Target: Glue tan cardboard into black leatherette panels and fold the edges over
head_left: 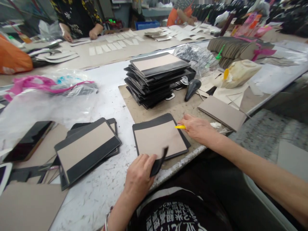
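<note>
A black-edged panel with a beige board face (156, 138) lies near the table's front edge. My left hand (141, 173) is closed at its lower left corner, gripping a black flap (158, 162) that curls up and is slightly blurred. My right hand (196, 127) is closed round a yellow tool (180, 127), whose flat tip points left over the panel's right edge. Its other end is hidden in my palm. Another dark layer shows under the panel at the right. To the left, similar panels (88, 149) overlap in a small pile.
Behind the panel rises a tall stack of black-edged panels (158, 77). A dark rounded tool (192, 89), a beige board (221, 110) and a container with a yellow spout (242, 73) sit to the right. A phone (29, 141) lies left. Two people work across the table.
</note>
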Action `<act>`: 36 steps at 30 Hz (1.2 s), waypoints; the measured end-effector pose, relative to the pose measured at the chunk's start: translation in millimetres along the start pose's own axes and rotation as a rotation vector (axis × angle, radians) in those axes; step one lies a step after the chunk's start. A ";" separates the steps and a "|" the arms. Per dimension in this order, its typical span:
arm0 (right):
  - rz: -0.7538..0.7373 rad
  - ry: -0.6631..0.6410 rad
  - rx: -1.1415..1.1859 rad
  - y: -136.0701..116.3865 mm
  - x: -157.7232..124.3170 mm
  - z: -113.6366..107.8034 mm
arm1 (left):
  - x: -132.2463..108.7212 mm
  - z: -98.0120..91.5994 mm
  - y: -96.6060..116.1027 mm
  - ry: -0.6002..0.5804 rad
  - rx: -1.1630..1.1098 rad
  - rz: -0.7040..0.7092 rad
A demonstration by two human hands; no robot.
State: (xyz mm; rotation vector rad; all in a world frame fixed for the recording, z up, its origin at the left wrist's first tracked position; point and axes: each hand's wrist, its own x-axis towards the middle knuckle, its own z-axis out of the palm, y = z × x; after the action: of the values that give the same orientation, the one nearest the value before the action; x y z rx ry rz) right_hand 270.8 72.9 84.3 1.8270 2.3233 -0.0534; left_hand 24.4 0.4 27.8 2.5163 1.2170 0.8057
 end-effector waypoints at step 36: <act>-0.317 -0.049 0.032 -7.1 73.9 11.5 | 4.1 26.4 -8.3 -0.074 0.034 0.015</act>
State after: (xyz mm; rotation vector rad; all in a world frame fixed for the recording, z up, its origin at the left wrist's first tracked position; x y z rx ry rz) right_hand 248.7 140.5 60.1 1.4354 2.5661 -0.1778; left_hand 36.2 9.6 4.1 2.5607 1.1991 0.6939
